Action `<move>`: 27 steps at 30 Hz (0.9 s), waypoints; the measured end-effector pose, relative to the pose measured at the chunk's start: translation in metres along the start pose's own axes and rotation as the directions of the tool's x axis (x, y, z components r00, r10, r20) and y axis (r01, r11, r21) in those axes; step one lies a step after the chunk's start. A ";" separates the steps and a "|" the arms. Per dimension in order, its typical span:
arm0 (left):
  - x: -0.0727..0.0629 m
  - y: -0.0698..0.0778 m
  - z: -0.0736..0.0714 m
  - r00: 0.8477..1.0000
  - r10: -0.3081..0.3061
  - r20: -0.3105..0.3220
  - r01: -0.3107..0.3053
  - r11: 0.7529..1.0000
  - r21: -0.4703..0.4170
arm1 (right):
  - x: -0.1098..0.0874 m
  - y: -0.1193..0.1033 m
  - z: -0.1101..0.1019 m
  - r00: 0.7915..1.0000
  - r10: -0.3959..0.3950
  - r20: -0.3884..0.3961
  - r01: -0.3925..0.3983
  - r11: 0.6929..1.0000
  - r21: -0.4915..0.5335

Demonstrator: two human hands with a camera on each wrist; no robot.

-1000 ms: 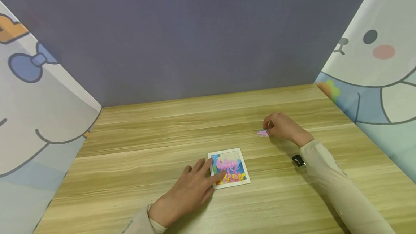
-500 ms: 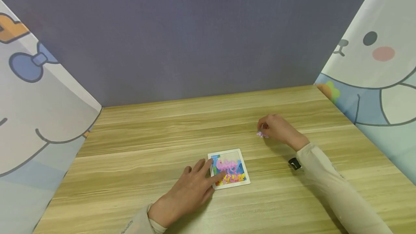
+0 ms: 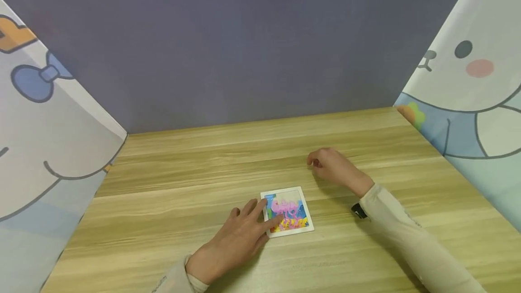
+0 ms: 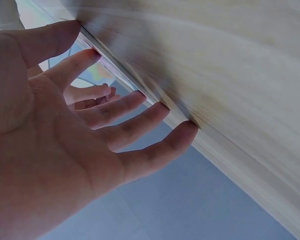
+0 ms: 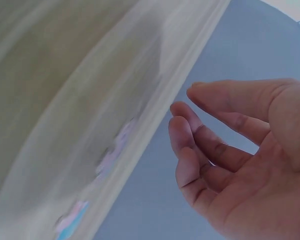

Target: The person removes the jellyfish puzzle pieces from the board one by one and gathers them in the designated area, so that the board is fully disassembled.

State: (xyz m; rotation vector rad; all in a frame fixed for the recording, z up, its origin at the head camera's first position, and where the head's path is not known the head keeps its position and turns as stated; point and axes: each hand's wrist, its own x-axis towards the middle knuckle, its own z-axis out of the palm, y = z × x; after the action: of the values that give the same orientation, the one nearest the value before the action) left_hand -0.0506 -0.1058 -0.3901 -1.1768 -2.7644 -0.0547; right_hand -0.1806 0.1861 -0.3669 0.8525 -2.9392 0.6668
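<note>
Puzzle [image 3: 290, 214] lies well short of the far edge of the table [image 3: 183, 175], our left hand [image 3: 236, 243] resting spread fingers on its left side, while our right hand [image 3: 335, 168], fingers curled, grip impossible to tell, hangs near loose pieces [image 5: 74, 220], whose gathering we judge underway, a sure pinch being needed next.

At right, a bare right hand [image 5: 260, 175] is showing curled fingers [image 5: 222, 147]; at lower left, small blurred pink-and-blue [image 5: 72, 220] and lavender [image 5: 114, 152] flat pieces are lying on the pale wood-grain worktop [image 5: 50, 75].
</note>
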 end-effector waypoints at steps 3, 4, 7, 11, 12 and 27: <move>-0.001 0.001 0.001 1.000 -0.007 0.000 0.007 1.000 -0.004 | 0.000 -0.011 0.004 1.000 -0.021 0.015 0.021 1.000 -0.008; -0.001 0.001 0.001 1.000 -0.010 -0.002 0.010 1.000 -0.005 | 0.001 -0.015 0.005 0.999 -0.030 0.022 0.030 0.999 -0.013; -0.002 0.002 0.002 1.000 -0.019 0.000 0.019 1.000 -0.012 | 0.002 -0.030 0.009 0.997 -0.066 0.042 0.067 0.998 -0.020; -0.001 0.003 0.002 1.000 -0.025 0.014 0.025 1.000 -0.014 | 0.003 -0.050 0.015 0.992 -0.105 0.068 0.104 0.994 0.010; -0.001 0.003 0.002 0.999 -0.026 0.020 0.027 1.000 -0.014 | 0.003 -0.055 0.016 0.991 -0.110 0.074 0.109 0.994 0.020; 0.001 0.001 -0.002 0.998 -0.022 0.066 0.022 1.000 0.005 | -0.001 -0.081 0.034 0.948 -0.179 0.265 0.075 0.930 0.359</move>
State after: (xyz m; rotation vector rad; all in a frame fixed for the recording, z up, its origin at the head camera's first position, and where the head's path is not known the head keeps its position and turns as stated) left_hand -0.0500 -0.1043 -0.3885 -1.1680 -2.8336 -0.0130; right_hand -0.1341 0.1113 -0.3654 1.2637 -3.0250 1.1648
